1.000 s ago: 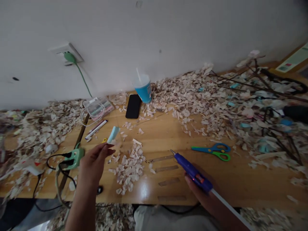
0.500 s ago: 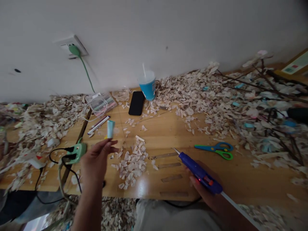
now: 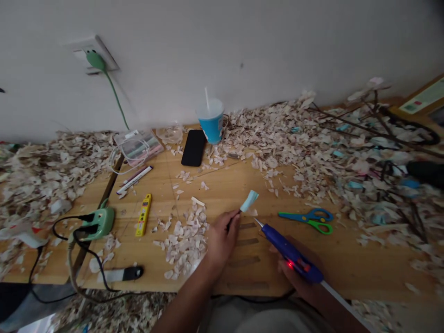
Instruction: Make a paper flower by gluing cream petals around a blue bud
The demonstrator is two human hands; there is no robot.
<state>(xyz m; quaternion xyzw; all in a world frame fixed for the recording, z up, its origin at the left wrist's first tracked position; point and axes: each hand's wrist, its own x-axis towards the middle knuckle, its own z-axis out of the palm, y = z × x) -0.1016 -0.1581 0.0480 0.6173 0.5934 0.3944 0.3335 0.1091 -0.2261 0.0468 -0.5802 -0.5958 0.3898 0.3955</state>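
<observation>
Left hand (image 3: 222, 236) pinches light-blue piece (image 3: 249, 200) by its lower end, over table (image 3: 225, 182); right hand (image 3: 305, 261) wraps purple-blue glue gun (image 3: 286, 246), nozzle (image 3: 258, 223) near piece; either hand wobbling could put presumably hot tip on left fingers or smear glue.

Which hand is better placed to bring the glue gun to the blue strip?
Probably the right hand: it grips the glue gun, tip near the blue strip, which the left hand holds.
</observation>
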